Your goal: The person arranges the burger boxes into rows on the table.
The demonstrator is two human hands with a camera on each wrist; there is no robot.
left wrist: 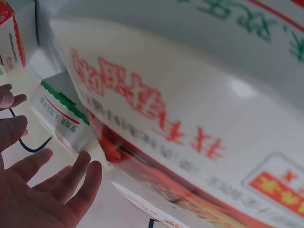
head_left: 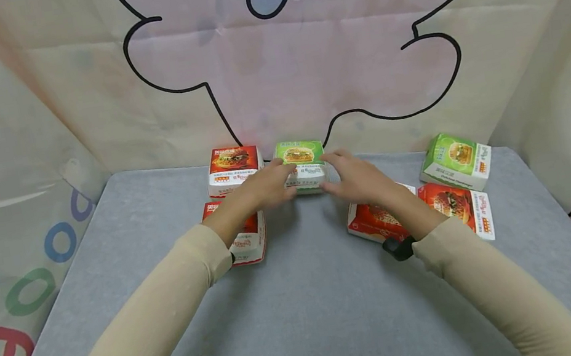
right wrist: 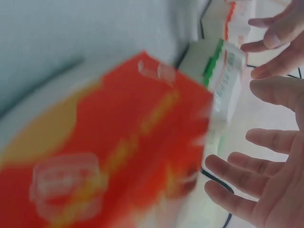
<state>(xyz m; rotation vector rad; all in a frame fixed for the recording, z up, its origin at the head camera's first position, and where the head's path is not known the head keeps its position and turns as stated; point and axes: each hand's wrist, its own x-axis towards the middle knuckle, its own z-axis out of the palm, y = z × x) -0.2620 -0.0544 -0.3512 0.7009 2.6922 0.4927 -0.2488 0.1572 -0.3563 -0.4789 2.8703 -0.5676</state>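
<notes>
A green-and-white burger box stands at the back middle of the table, against the backdrop. On its left side is my left hand, fingers extended toward it; my right hand reaches in from the other side. Both wrist views show spread fingers on the left hand and on the right hand, neither curled round the green-trimmed box. Whether fingertips touch it I cannot tell. Beneath the left wrist lies a red burger box, partly hidden. Another red box sits beneath the right forearm, also partly covered.
Left of the middle box stands another red box. At the right are a tilted green box and a red box close together. A grey cloth covers the table; printed fabric walls its back and sides.
</notes>
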